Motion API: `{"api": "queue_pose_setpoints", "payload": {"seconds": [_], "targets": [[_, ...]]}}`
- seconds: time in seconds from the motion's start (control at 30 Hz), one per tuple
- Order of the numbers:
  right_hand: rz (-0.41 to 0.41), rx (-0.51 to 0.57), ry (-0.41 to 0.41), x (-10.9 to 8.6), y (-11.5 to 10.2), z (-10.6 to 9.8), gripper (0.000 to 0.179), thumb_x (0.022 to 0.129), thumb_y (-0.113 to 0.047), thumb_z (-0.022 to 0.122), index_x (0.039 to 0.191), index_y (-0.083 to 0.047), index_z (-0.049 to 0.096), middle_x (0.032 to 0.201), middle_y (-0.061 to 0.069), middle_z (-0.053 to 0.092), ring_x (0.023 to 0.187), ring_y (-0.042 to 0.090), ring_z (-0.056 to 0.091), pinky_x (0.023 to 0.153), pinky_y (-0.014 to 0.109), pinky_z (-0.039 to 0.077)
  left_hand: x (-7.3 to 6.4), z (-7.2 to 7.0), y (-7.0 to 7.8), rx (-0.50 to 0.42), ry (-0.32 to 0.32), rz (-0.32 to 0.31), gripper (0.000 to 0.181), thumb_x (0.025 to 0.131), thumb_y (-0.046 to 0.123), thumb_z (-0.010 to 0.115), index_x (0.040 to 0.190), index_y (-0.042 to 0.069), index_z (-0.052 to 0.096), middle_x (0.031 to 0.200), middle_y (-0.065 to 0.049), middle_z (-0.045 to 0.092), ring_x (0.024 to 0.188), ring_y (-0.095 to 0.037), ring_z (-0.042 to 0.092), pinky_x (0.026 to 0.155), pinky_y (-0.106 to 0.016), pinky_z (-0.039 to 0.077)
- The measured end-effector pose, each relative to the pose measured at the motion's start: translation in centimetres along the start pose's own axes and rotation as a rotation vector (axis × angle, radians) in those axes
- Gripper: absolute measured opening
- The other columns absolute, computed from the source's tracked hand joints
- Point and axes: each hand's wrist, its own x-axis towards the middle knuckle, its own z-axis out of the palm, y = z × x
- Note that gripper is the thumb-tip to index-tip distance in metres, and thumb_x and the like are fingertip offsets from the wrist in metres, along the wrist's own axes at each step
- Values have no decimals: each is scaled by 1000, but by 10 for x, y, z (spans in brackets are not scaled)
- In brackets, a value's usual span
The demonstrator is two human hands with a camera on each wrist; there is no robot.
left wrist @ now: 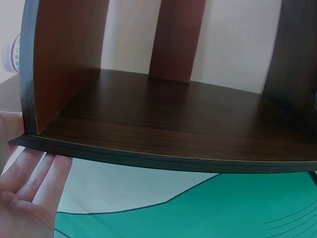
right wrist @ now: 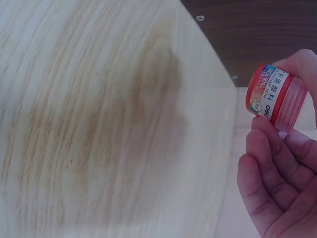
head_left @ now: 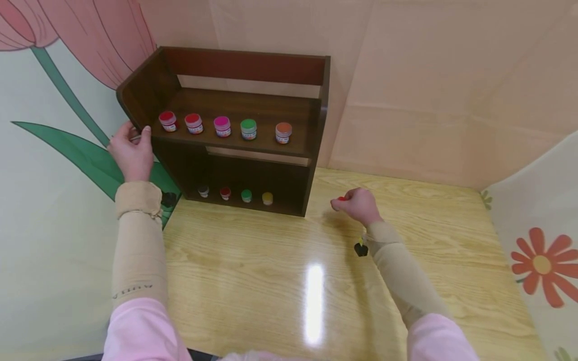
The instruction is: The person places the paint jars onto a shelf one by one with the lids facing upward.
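Note:
My right hand (head_left: 361, 206) pinches a small red paint jar (right wrist: 267, 94) between thumb and fingertips, above the table to the right of the shelf. In the right wrist view the jar is tipped on its side, its printed label showing. At the far left, my left hand (head_left: 134, 155) grips the front edge of the dark brown wooden shelf (head_left: 244, 65). In the left wrist view its fingers (left wrist: 52, 178) lie along the outside of the side panel. Several paint jars, including a pink-lidded jar (head_left: 222, 127) and an orange-lidded jar (head_left: 283, 133), stand in a row on the upper board.
On the lower board stand several more jars, among them a green-lidded jar (head_left: 246, 196) and a yellow-lidded jar (head_left: 268, 199). The shelf rests on a light wood-grain table (head_left: 244, 271). Behind it hangs a peach-coloured backdrop (head_left: 429, 90); flower-printed cloth (head_left: 528, 215) borders the right side.

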Motion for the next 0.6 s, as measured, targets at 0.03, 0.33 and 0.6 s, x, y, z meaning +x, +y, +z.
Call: {"api": "queue_pose_setpoints", "payload": {"seconds": [0.03,0.33,0.6], "targets": [[1,13,3,-1,-3,-1,39,80,-36,80,57,-12,61,51,-3,56,48,11,39,47,29,35,0,0,0,2,1,1,36,99,35,67,130,18,71,126,-4,70,105,-17,66,96,-24,50],[-39,92,101,-13,-25,-10,28,82,-35,81,69,-11,73,64,1,68,53,16,53,51,31,46,2,1,0,5,16,11,36,99,34,67,129,16,72,124,-6,71,101,-14,66,95,-23,51],[-101,88,203,-24,-51,-13,30,84,-40,79,69,-15,72,64,-5,67,56,18,59,54,35,49,0,1,0,-7,18,13,35,98,34,68,128,16,72,122,-6,71,100,-13,66,94,-23,51]]}}
